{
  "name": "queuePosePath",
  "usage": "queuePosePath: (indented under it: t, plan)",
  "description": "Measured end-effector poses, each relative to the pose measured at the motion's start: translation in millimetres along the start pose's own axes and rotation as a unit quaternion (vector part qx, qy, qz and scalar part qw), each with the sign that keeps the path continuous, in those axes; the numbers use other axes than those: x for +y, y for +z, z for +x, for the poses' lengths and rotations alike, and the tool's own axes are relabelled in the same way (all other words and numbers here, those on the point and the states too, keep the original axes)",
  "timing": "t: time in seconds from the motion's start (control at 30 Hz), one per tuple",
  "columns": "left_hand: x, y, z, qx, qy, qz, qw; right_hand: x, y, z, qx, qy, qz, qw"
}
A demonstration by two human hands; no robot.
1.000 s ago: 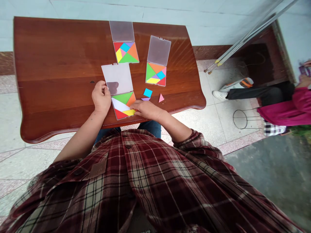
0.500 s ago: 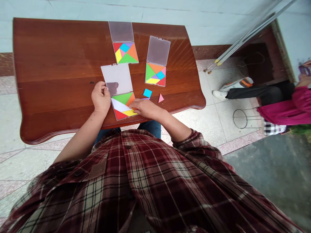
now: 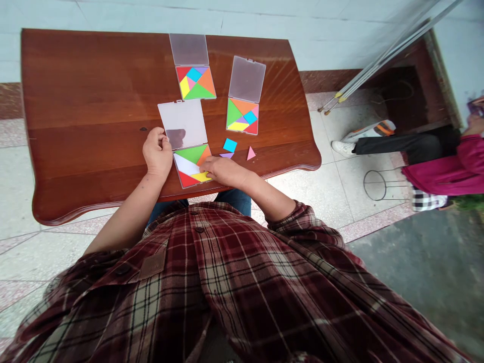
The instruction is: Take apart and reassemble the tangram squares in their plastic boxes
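The nearest puzzle case (image 3: pixel 183 125) lies open, its tray holding a green triangle (image 3: pixel 189 153), an orange piece (image 3: pixel 204 154), a yellow piece (image 3: pixel 201 176) and a red triangle (image 3: pixel 188 179), with a white gap among them. My left hand (image 3: pixel 157 153), fingers curled, rests at the left edge of the case; whether it grips the edge is hidden. Over the tray's right part is my right hand (image 3: pixel 223 170), its fingertips down on the pieces and partly covering them. Beside it lie a blue square (image 3: pixel 230 145), a purple triangle (image 3: pixel 227 155) and a pink triangle (image 3: pixel 251 153).
Two more open cases with full trays, one at the back (image 3: pixel 195 82) and one to the right (image 3: pixel 242 116), lie on the brown table (image 3: pixel 94 101). Crutches (image 3: pixel 363 75) lean at the right. A seated person (image 3: pixel 434 161) is at the far right.
My right hand has shifted slightly to the left over the tray, and more of the purple triangle shows behind it. My left hand stays in place.
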State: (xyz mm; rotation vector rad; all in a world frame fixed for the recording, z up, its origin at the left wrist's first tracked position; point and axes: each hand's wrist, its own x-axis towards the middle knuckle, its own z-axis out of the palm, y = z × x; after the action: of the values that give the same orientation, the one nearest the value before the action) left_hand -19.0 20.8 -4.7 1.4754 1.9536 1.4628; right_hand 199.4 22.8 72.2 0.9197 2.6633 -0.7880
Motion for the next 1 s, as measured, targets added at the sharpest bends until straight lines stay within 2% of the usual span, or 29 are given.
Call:
queuePosePath:
  t: [0.1, 0.2, 0.27, 0.37, 0.47, 0.57, 0.7, 0.83, 1.0]
  plan:
    - [-2, 1.2, 0, -0.001, -0.006, -0.007, 1.0, -2, 1, 0, 0.008, 0.0, 0.009, 1.0]
    - [-3, 2.1, 0, 0.003, -0.011, -0.018, 1.0, 3, -5, -6, 0.064, 0.019, 0.04, 0.997]
    - [-3, 2.2, 0, 0.003, -0.009, -0.021, 1.0, 14, -13, -16, 0.133, 0.066, 0.055, 0.987]
    - [-3, 2.4, 0, 0.003, -0.007, -0.024, 1.0, 44, -26, -34, 0.236, 0.168, 0.059, 0.955]
    - [-4, 2.9, 1, 0.011, -0.006, -0.034, 0.999, 73, -29, -47, 0.277, 0.255, 0.056, 0.925]
    - [-5, 3.3, 1, 0.013, -0.008, -0.041, 0.999, 82, -24, -44, 0.259, 0.256, 0.06, 0.929]
    - [-4, 3.1, 1, 0.01, -0.013, -0.029, 0.999, 70, -18, -20, 0.209, 0.241, 0.039, 0.947]
    - [-4, 2.5, 1, 0.001, -0.017, -0.023, 1.0, 56, -27, -2, 0.155, 0.277, 0.001, 0.948]
    - [-5, 1.3, 0, -0.008, -0.009, -0.002, 1.0, 55, -41, 4, 0.086, 0.312, -0.024, 0.946]
